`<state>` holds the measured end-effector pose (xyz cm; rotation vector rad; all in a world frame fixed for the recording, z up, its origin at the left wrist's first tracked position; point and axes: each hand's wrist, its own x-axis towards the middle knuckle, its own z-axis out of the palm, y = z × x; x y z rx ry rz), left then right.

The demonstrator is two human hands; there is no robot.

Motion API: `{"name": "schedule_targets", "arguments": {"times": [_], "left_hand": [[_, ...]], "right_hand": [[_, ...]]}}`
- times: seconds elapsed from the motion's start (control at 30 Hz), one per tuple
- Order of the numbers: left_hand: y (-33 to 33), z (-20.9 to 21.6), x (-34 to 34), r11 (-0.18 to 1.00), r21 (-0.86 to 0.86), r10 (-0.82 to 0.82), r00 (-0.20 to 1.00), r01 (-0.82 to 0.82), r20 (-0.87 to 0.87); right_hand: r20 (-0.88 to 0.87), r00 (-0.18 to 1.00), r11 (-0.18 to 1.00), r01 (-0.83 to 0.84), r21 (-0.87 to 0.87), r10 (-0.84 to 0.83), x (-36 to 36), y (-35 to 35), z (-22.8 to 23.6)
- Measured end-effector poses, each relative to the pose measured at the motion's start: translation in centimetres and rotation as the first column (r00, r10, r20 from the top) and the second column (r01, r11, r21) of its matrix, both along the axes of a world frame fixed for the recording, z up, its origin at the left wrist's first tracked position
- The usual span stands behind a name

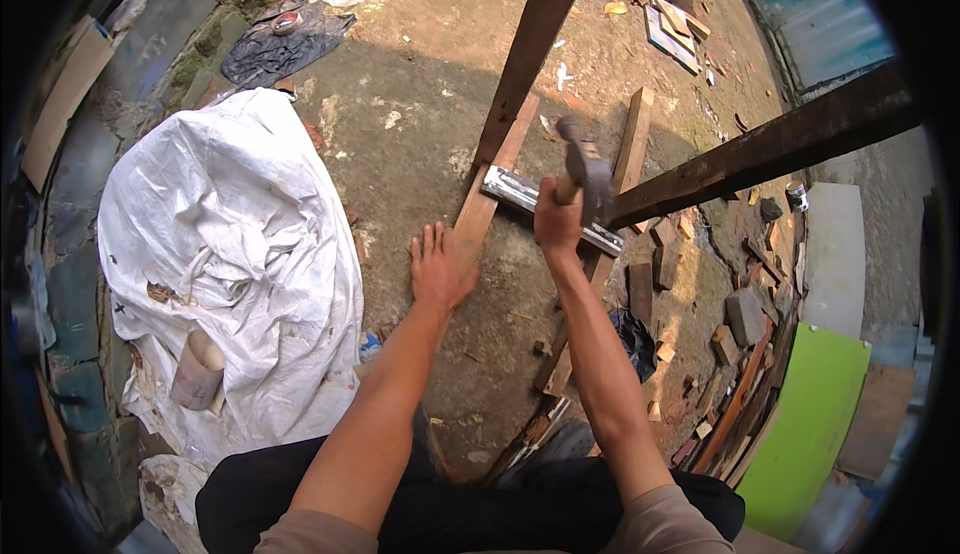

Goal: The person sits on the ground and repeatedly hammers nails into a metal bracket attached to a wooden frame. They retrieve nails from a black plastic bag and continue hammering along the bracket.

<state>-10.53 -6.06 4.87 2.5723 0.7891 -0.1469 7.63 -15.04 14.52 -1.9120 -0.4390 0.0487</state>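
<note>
My right hand (557,218) is closed round the handle of a hammer (588,166), raised over the wooden frame. Beneath it, a short white-smeared crosspiece (512,190) runs between two dark wooden posts. My left hand (442,268) lies with fingers spread on a light brown plank (482,204), which rests on the ground. One dark post (535,49) rises from that plank; the other post (760,149) slants up to the right. A second plank (632,149) lies on the right side of the frame, partly hidden by the hammer and my right forearm.
A crumpled white sheet (225,219) covers the ground at left, with a dirty cylindrical container (198,369) on it. Wood offcuts and a grey block (745,316) are scattered at right, beside a bright green panel (812,424). A black plastic bag (280,51) lies farther off.
</note>
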Motion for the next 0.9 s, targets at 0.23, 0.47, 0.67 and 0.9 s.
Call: {"name": "schedule_targets", "arguments": {"times": [0.23,0.47,0.67,0.9], "left_hand": [[1.2,-0.6,-1.0,0.999,0.004,0.034,0.999,-0.034,-0.008],[1.1,-0.3,-1.0,0.999,-0.021,0.028,0.997,-0.03,-0.078],[0.1,-1.4,-0.2,0.999,-0.033,0.034,0.998,-0.036,-0.049],[0.8,-1.5,-1.1,0.999,0.012,0.045,0.998,-0.045,-0.053]], "right_hand": [[-0.168,0.986,0.984,-0.004,-0.179,-0.027,2.4,0.9,7.1],[-0.084,0.993,0.804,-0.019,0.594,0.085,-1.0,3.4,10.2],[-0.413,0.905,0.908,-0.085,-0.41,-0.101,1.2,2.2,0.7],[-0.049,0.997,0.905,-0.038,0.423,0.065,0.3,2.7,17.1]]}}
